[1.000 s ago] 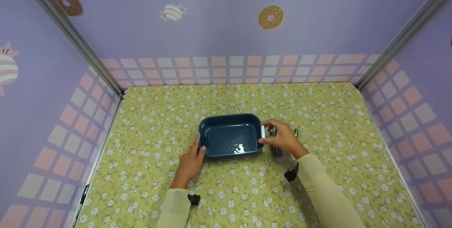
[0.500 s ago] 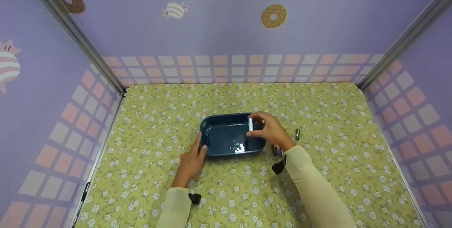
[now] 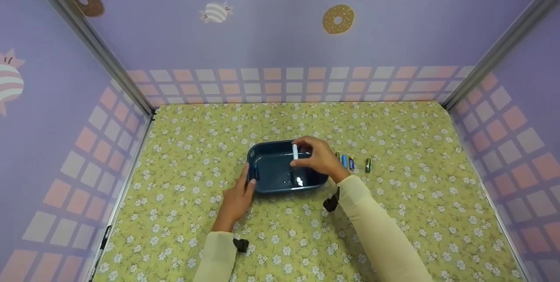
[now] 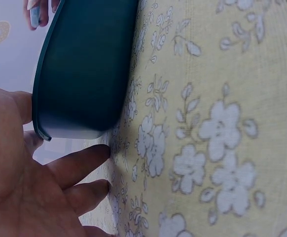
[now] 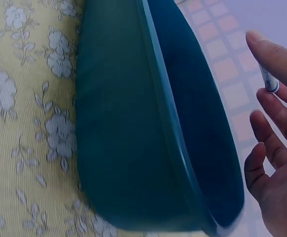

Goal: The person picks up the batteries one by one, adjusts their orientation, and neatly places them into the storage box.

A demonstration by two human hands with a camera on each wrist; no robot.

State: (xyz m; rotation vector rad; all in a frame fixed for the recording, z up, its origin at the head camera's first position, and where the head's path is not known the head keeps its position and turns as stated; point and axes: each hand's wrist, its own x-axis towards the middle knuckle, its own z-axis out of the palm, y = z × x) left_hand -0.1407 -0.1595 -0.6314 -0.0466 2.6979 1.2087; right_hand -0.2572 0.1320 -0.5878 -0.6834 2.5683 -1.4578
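Note:
My right hand [image 3: 320, 156] pinches a white cylindrical battery [image 3: 295, 151] between thumb and fingers, above the right half of a dark teal basin [image 3: 273, 173]. Small print shows on the battery [image 5: 270, 80] in the right wrist view, its end poking out below the thumb, while the other fingers curl loosely. At the basin's left end my left hand [image 3: 236, 199] grips the rim, thumb lapping over the edge. The left wrist view has the lower fingers [image 4: 79, 165] of that hand spread beside the basin wall [image 4: 84, 69], near the cloth.
Right of the basin lie several batteries, among them a blue one [image 3: 344, 161], a purple one [image 3: 351, 163] and a green one [image 3: 368, 165] set apart. A yellow floral cloth [image 3: 197, 142] covers the table, enclosed by lilac walls [image 3: 271, 37] at the back and sides.
My right hand has carried the white battery leftward, from the basin's right rim to over its inside. More of the batteries on the cloth now show. The left hand stays at the rim.

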